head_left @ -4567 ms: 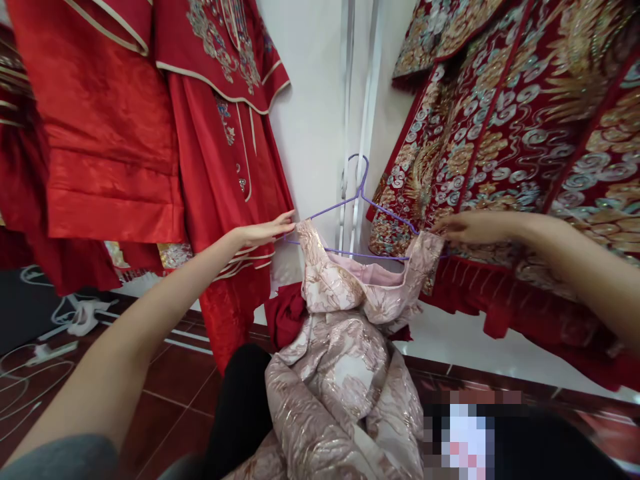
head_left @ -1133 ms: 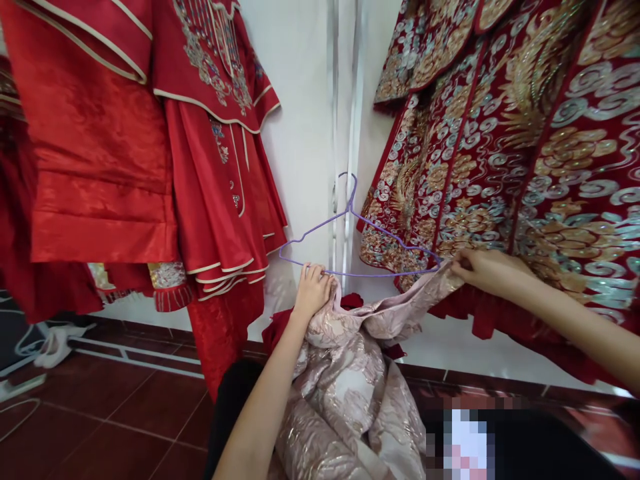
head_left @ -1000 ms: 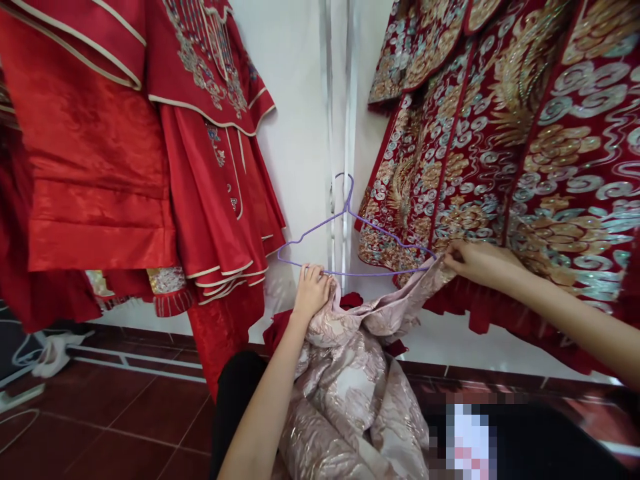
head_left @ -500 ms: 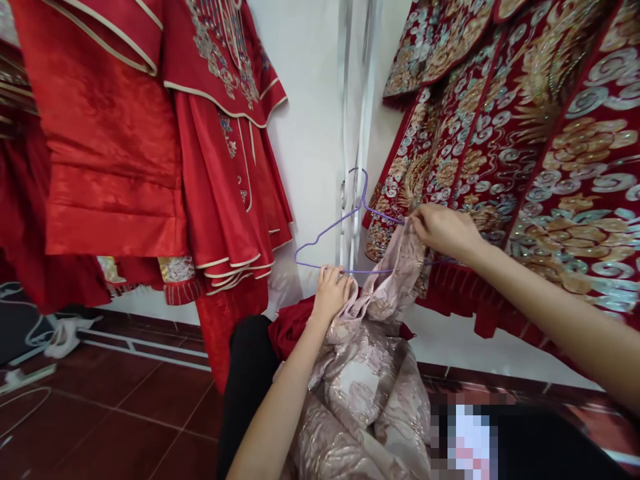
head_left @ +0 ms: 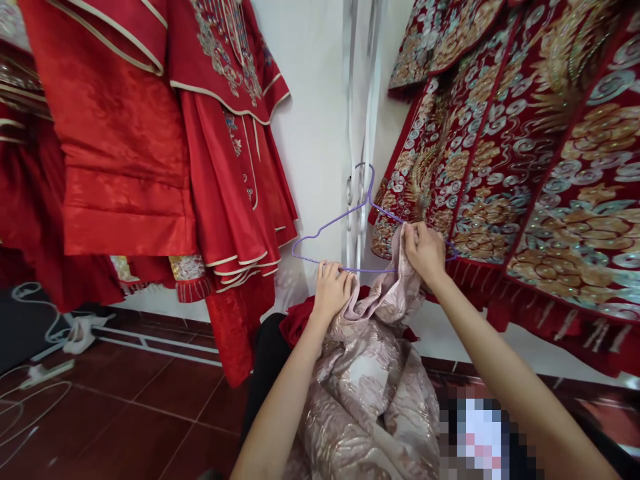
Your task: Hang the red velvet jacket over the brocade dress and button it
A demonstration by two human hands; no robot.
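Note:
A purple clothes hanger (head_left: 327, 225) is upright in front of me, its hook beside white vertical poles. Over its right shoulder lies part of a pale pink brocade garment (head_left: 367, 373), which drapes down over my lap. My right hand (head_left: 425, 250) is closed on the garment's edge at that right shoulder. My left hand (head_left: 333, 290) is closed at the hanger's bottom bar, by the garment's left edge; its fingertips curl over the bar, and cloth shows right beside the thumb. What lies inside the left palm is hidden.
Red garments with cream trim (head_left: 227, 180) hang at left. A richly embroidered red garment (head_left: 490, 153) hangs close at right. White poles (head_left: 357, 120) stand by the wall. White shoes (head_left: 80, 335), a power strip (head_left: 47, 375) and cables are on the tiled floor at lower left.
My right hand has shifted slightly right and down along the hanger's right shoulder, drawing the garment's edge with it. My left hand stays at the bottom bar. The view has turned slightly.

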